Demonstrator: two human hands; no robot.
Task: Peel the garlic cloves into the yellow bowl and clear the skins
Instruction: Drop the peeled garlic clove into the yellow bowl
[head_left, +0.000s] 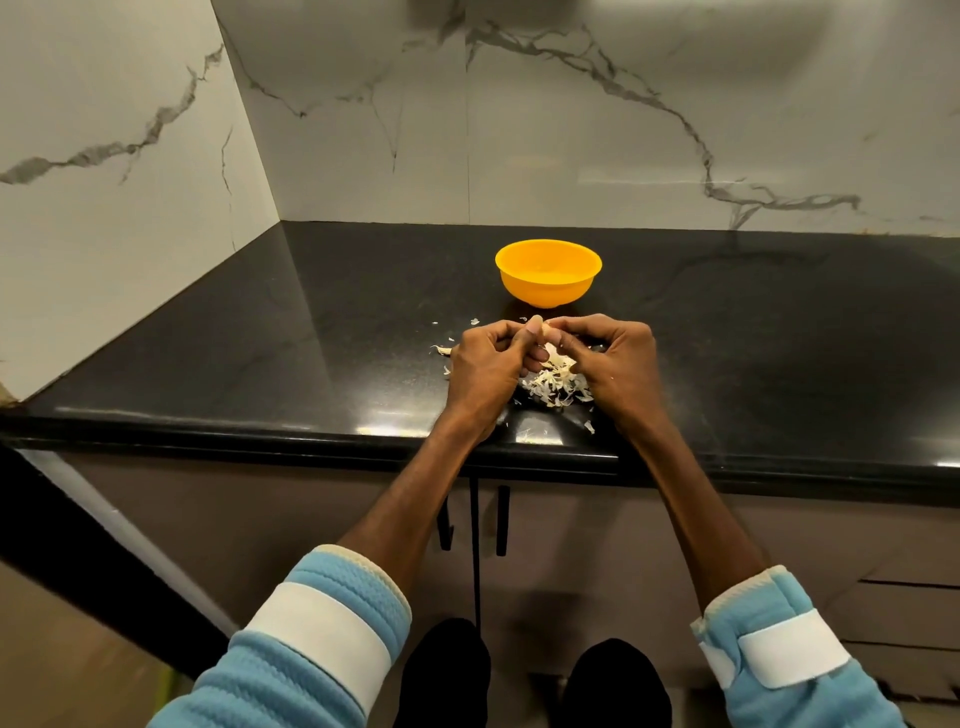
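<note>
Pinching one garlic clove between the curled fingers of left hand and right hand, just in front of the yellow bowl and apart from it. Probably well into the peeling, judging by the heap of skins on the counter under the hands. Cannot tell the bowl's contents. Left to do: finishing this clove, dropping it in, clearing the skins.

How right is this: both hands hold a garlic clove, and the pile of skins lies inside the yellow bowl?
Wrong in one point: the head view shows the pile of skins on the black counter, not inside the yellow bowl. The left hand and right hand hold the garlic clove.
</note>
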